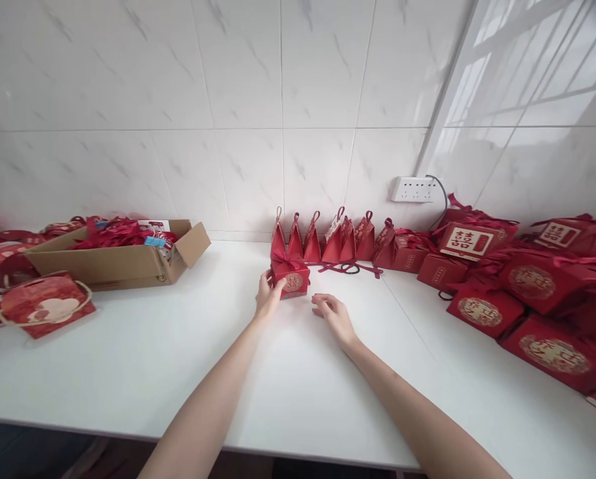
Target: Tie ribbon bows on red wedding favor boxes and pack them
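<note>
A small red gift box [292, 278] with a gold round emblem and a ribbon on top is upright at the middle of the white table. My left hand [269, 294] grips its left side, thumb on the front face. To the right of the box, apart from it, my right hand [334, 315] rests low over the table with fingers loosely bent and nothing visible in them. Behind the held box stands a row of pointed red boxes [330, 245] with ribbon loops on top. A dark ribbon [350, 269] lies in front of that row.
An open cardboard box [123, 267] with red ribbons and packets stands at the left, near a red box with a cord handle [48, 307]. Red gift boxes [532, 283] are piled at the right. A white power strip [416, 189] is on the tiled wall.
</note>
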